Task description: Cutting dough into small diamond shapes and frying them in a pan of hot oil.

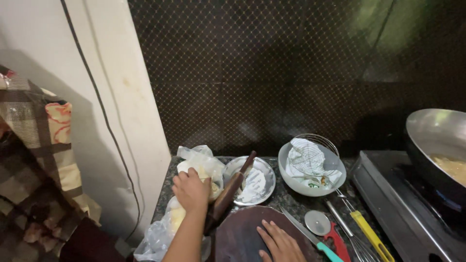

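Observation:
My left hand (191,190) reaches into a clear plastic bag (200,162) at the counter's left end and is closed on a lump of pale dough (212,190) inside a small bowl. My right hand (280,241) lies flat, fingers apart, on a round dark rolling board (238,233) near the front edge. A wooden rolling pin (232,190) leans from beside the board onto a steel plate of white flour (256,183).
A white bowl (291,182) holds paper and a wire skimmer (310,155). A teal-handled knife (310,235), a red-handled wheel cutter (323,225) and a yellow-handled tool (366,230) lie right of the board. A wok with oil (439,145) sits on the stove (388,194). Patterned cloth (34,145) hangs left.

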